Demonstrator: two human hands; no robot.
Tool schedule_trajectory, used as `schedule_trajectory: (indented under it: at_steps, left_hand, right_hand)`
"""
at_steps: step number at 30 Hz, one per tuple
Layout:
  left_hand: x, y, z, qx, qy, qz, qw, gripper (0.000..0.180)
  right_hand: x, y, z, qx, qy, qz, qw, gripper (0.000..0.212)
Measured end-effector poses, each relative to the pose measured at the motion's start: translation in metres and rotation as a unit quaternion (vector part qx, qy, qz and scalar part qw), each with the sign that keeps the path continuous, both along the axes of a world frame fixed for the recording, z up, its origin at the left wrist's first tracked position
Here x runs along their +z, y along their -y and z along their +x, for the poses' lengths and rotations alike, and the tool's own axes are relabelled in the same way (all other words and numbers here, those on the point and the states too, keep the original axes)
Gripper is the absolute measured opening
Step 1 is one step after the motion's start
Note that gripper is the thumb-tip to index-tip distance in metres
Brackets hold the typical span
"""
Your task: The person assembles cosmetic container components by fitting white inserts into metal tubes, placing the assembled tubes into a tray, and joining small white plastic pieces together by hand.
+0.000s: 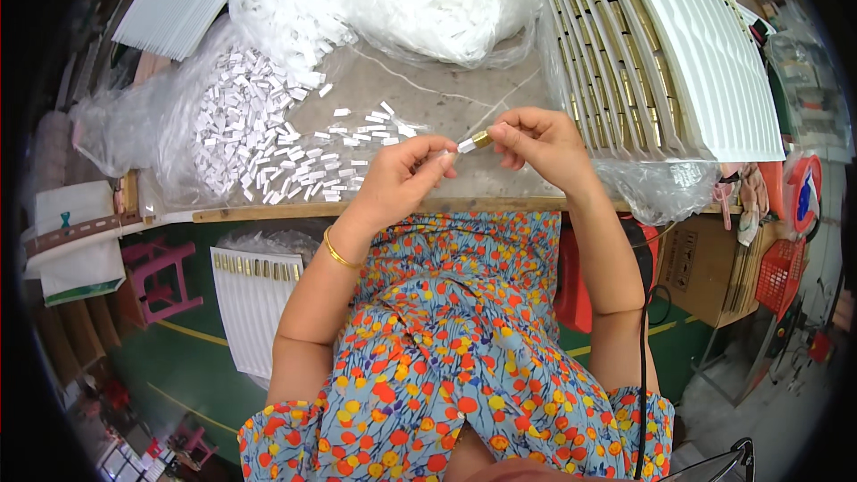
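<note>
In front of my chest, above the table's near edge, both hands meet at one small part. Between the thumb and fingers of my right hand (546, 147) is a short gold metal tube (483, 138). A small white rectangular piece (465, 146) sticks out of the tube's left end. My left hand (406, 177) pinches at the free end of that white piece, with its fingertips partly covering it. Many similar white pieces (241, 116) lie in a heap to the left, and several loose ones (361, 136) are scattered beyond my left hand.
A white ridged tray (732, 62) with rows of gold tubes (616, 45) stands at the right. Clear plastic bags (437, 0) fill the back of the table (500, 85). White sheets (178, 0) are stacked far left. Below the wooden edge (268, 211) are a pink stool (165, 281) and a cardboard box (714, 272).
</note>
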State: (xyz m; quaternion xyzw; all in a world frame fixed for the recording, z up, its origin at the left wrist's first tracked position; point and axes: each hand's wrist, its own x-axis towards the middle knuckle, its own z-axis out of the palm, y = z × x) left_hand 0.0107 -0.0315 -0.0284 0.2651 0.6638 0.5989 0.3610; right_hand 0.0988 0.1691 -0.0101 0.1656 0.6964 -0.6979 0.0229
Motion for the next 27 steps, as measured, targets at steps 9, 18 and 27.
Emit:
schedule_trajectory:
  at_steps: [9,18,27]
  left_hand:
    - [-0.008,0.003,-0.001,-0.041,-0.038,-0.046,0.997,0.020]
    - [-0.015,0.006,0.004,-0.039,-0.020,-0.020,0.999,0.019]
    - [-0.013,0.003,0.007,-0.031,0.045,-0.024,0.998,0.018]
  right_hand:
    - [-0.010,0.012,0.006,-0.018,-0.017,0.018,1.000,0.018]
    - [-0.004,0.010,0.008,0.029,0.016,0.041,0.999,0.019]
    - [-0.011,0.009,0.016,-0.012,0.020,0.004,1.000,0.019]
